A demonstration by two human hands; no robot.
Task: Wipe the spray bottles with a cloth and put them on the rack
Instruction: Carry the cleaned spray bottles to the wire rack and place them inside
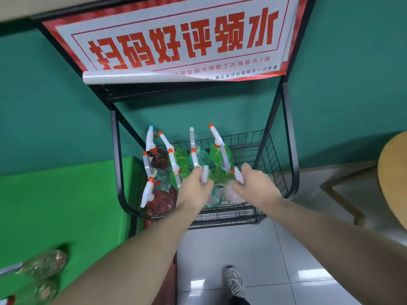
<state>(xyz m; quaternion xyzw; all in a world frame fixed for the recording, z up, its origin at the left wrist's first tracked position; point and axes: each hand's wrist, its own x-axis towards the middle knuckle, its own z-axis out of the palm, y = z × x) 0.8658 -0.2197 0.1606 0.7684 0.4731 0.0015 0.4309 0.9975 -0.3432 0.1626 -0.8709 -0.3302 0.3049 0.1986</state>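
Observation:
A black wire rack (259,148) stands against the teal wall, its basket filled with several spray bottles in green, brown and clear plastic. My left hand (193,186) grips the white trigger head of a clear teal spray bottle (213,198) at the basket's front. My right hand (253,186) grips the white trigger head of a pink spray bottle (233,195) right beside it. Both bottles sit low in the basket, close together. No cloth shows in view.
A green-covered table (66,199) lies at the left with two more blurred spray bottles (41,264) near its front corner. A red-and-white sign (180,40) hangs on the rack's top. A round wooden table (394,177) is at the right. My shoe (235,280) rests on white floor tiles.

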